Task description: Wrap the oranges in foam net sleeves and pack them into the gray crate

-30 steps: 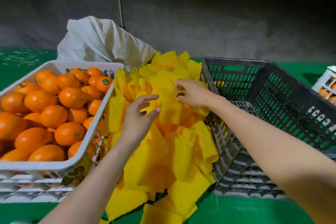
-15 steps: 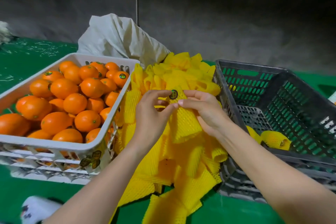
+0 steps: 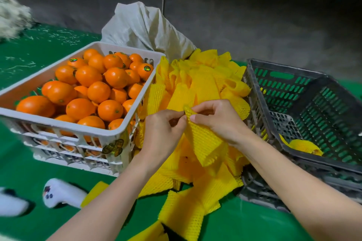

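Left of frame: oranges (image 3: pixel 98 92) unwrapped in white crate (image 3: pixel 117 133); centre: left hand (image 3: pixel 162 133) and right hand (image 3: pixel 219 121), apart a second ago, now together, both pinching top edge of one foam net sleeve (image 3: pixel 203 141) lifted off pile (image 3: pixel 205 76); likely opening it, no orange visible inside; right: gray crate (image 3: pixel 274 135) held one wrapped orange (image 3: pixel 301 146).

One wide-angle camera on the person's head looks forward and down, close over the green worktop (image 3: pixel 29 162), with the white crate (image 3: pixel 64 125) at ten o'clock, the gray crate (image 3: pixel 282 84) at three and a dark wall (image 3: pixel 254 15) at twelve.
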Demonstrator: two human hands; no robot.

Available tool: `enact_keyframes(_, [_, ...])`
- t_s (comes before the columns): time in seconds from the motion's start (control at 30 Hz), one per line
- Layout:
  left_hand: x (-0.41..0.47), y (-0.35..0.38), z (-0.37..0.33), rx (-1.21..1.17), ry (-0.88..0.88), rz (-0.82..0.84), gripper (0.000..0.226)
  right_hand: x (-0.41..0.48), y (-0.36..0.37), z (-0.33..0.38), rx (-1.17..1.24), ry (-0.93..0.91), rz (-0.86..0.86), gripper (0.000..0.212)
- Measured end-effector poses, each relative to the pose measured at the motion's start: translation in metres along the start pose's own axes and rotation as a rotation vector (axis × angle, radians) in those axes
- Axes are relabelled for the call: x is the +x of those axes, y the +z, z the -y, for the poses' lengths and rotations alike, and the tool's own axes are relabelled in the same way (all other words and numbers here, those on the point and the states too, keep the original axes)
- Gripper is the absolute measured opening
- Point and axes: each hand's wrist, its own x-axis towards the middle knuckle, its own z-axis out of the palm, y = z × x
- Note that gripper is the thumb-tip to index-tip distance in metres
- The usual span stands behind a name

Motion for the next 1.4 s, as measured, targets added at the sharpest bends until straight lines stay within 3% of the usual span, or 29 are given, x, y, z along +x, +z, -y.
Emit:
enact_keyframes(0.23, [-0.017,-0.008,0.006,-0.119,-0.198,-0.031,0.017,-0.004,0.013,-0.005,-0.009,0.034,0.063,0.01])
enact_keyframes(0.33, [-0.017,-0.017,0.009,-0.443,-0.462,0.032,0.026,-0.001,0.009,-0.004,0.058,0.126,0.168,0.013])
enact_keyframes(0.47, [-0.022,-0.022,0.011,-0.896,-0.917,0.038,0.017,0.004,0.007,-0.005,0.006,0.16,0.284,0.016])
enact_keyframes(0.57, [-0.032,-0.032,0.027,-1.205,-1.285,-0.178,0.024,0.009,0.004,-0.007,0.077,0.214,0.311,0.015])
enact_keyframes(0.67, [-0.049,-0.047,0.044,-1.289,-1.435,-0.487,0.022,0.015,0.003,-0.011,0.126,0.25,0.248,0.013])
enact_keyframes(0.87, [-0.042,-0.061,0.069,-1.147,-1.403,-0.692,0.021,0.016,0.014,-0.013,0.122,0.239,0.268,0.015])
enact_keyframes(1.23, [-0.039,-0.066,0.064,-1.016,-1.282,-0.646,0.017,0.021,0.02,-0.015,0.15,0.23,0.278,0.015])
enact_keyframes(1.4, [-0.055,-0.047,0.027,-0.963,-1.045,-0.641,0.011,0.023,0.02,-0.013,0.37,0.289,0.334,0.014])
